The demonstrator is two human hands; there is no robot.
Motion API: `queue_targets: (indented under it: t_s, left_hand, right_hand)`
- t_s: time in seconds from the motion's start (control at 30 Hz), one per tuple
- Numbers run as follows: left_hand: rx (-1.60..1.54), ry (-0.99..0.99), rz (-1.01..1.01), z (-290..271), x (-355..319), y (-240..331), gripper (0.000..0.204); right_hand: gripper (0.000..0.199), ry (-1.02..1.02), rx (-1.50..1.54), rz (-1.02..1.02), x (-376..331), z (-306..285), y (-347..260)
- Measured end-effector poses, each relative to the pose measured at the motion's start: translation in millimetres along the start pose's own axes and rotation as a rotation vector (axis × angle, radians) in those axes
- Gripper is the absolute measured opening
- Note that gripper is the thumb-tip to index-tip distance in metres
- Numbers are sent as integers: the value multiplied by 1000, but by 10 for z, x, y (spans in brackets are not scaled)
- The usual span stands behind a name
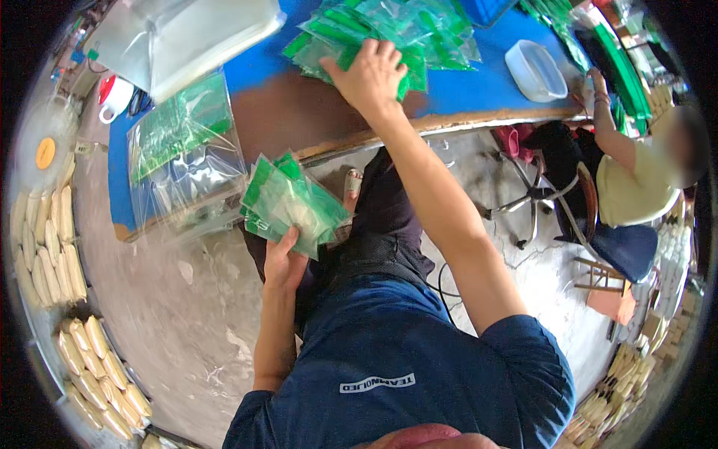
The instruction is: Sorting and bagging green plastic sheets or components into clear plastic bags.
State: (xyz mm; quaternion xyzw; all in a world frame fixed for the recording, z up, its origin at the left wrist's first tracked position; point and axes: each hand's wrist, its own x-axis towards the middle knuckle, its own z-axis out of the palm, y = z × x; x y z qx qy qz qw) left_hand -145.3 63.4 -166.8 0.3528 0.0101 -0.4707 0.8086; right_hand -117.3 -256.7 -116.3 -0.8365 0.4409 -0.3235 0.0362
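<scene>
The right hand (372, 75) covers part of the green packet pile (389, 34) on the blue table (464, 86), top centre, arm outstretched, fingers spread flat, gripping nothing. The left hand (283, 258), centre left, clamps a packet bundle (292, 203), fingers hidden beneath.

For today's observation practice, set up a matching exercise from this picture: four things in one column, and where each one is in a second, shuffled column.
Things:
1. left hand
2. right hand
3. white tub
4. clear bag of green sheets

Places:
A. on the blue table, toward its right end
B. holding a stack of green packets below the table edge
C. lying at the table's left, overhanging the edge
D. resting on the pile of green packets on the table

Pairs: 1-B, 2-D, 3-A, 4-C
</scene>
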Motion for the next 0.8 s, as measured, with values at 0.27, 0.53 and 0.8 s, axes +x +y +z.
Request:
queue_targets:
  t_s: [0.27, 0.53, 0.8]
  left_hand:
    - [-75, -56, 44, 184, 117, 44, 59]
    - [-325, -309, -95, 435, 509, 38, 58]
    - [-275, -61, -35, 721, 609, 86, 49]
  right_hand:
    - [48, -182, 443, -210, -258, -335, 115]
    - [56, -154, 1705, 403, -440, -1058, -46]
    - [47, -402, 1796, 505, -916, -1149, -124]
